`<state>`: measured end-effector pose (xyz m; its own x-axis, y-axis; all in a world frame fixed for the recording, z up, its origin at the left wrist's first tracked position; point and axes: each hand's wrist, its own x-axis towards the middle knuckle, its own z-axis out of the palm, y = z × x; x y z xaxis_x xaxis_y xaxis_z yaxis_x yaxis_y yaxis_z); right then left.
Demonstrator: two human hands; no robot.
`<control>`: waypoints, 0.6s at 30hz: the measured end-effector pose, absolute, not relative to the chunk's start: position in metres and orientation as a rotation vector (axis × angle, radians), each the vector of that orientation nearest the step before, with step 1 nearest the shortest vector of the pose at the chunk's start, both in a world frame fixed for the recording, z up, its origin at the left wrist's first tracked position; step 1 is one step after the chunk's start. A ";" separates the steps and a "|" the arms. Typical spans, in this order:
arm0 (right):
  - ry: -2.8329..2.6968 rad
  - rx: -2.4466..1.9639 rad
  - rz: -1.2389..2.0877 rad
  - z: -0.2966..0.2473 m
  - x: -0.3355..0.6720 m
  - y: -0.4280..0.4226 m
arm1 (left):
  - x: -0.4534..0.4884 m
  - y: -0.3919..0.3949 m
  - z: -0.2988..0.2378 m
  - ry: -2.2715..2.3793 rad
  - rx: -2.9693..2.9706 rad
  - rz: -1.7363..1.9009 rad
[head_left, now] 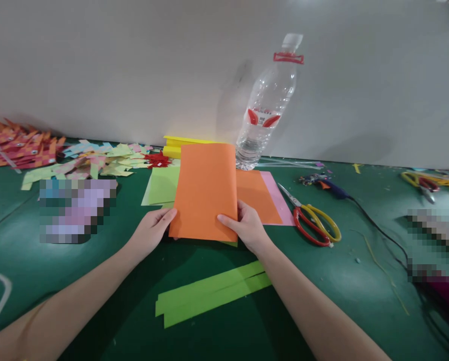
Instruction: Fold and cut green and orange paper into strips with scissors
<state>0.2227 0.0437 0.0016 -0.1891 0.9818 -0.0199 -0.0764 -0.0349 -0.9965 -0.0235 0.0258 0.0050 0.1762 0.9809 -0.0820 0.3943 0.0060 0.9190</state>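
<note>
Left hand [153,228] and right hand [247,228] each pinch the near corners of a smooth folded orange sheet [205,190], lifted at centre table. It hides part of flat orange, pink and green sheets beneath. Green strips [213,293] lie at 6 o'clock; scissors [314,223] at 3; a clear ribbed bottle [265,110] at 1. Pixelated patches, possibly packets, cannot be made out.

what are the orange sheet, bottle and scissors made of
The orange sheet looks like matte paper: thin, bending between the left hand and right hand. The bottle seems clear glossy plastic, ribbed. The scissors have shiny metal blades; the red and yellow handles are probably plastic.
</note>
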 end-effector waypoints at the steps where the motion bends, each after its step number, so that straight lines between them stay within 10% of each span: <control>1: -1.279 -1.078 1.400 0.002 0.223 0.044 | -0.023 0.026 0.005 1.380 1.551 0.816; 18: -1.325 -1.088 1.370 0.002 0.223 0.044 | -0.023 0.026 0.006 1.309 1.562 0.841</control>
<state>0.2230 0.0438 0.0017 -0.1953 0.9807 -0.0002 -0.0328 -0.0067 -0.9994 -0.0235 0.0260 0.0056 0.2071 0.9771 -0.0482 0.3625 -0.0309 0.9315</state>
